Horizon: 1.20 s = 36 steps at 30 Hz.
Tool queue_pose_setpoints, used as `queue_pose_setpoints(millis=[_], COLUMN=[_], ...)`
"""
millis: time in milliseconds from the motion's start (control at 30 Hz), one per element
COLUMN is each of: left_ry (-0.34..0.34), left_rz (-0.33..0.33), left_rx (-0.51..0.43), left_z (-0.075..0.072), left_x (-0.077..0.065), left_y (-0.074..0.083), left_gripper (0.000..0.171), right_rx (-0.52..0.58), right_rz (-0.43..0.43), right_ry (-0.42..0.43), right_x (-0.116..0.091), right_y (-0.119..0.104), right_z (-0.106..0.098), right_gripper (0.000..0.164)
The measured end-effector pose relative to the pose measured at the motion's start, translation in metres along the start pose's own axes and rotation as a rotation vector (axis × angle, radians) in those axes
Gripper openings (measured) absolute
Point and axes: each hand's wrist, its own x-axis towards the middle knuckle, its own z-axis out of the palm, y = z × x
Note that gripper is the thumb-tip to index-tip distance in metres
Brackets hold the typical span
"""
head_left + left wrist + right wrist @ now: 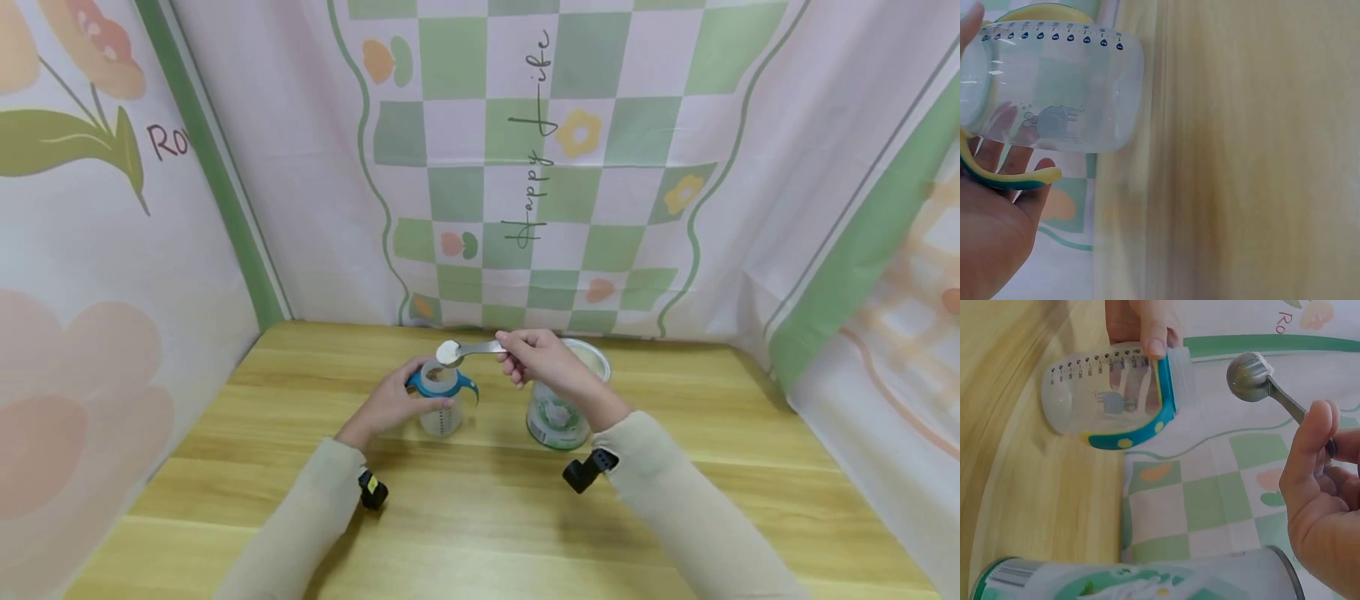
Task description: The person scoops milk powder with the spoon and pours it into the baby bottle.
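My left hand [397, 402] grips a clear baby bottle [441, 419] around its upper part, by the blue handle ring [1163, 394]. The bottle is upright, its top uncovered, with a printed scale down its side [1054, 87]. Between thumb and fingers my right hand [540, 358] pinches the handle of a metal measuring spoon [1249, 376]. White powder [449, 352] heaps in the spoon's bowl, which is held level just above the bottle's mouth. Below and behind the right hand stands an open can [557, 417] with a white and green label.
Both things stand on a wooden table [480, 517]. A patterned cloth [517, 167] hangs behind the table's far edge, with more cloth at both sides. The can [1141, 578] is close to the right forearm, to the right of the bottle.
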Motion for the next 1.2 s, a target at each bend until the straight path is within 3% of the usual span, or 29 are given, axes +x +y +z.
queue_pose_setpoints(millis=[667,967,1200], left_ry=[0.023,0.015,0.014], left_rz=[-0.048,-0.041,-0.061], left_rx=[0.037,0.051,0.032], left_z=[0.002,0.001,0.001], left_x=[0.0,-0.001,-0.002], left_y=[0.002,0.002,0.005], left_gripper=[0.079,0.083,0.075], right_rx=[-0.234,-0.392,-0.497], right_rz=[-0.037,-0.177,-0.224], right_ry=[0.075,0.089,0.107], right_x=[0.006,0.008,0.007], right_y=[0.01,0.012,0.012], right_z=[0.022,0.029,0.036], right_gripper=[0.04,0.038,0.039])
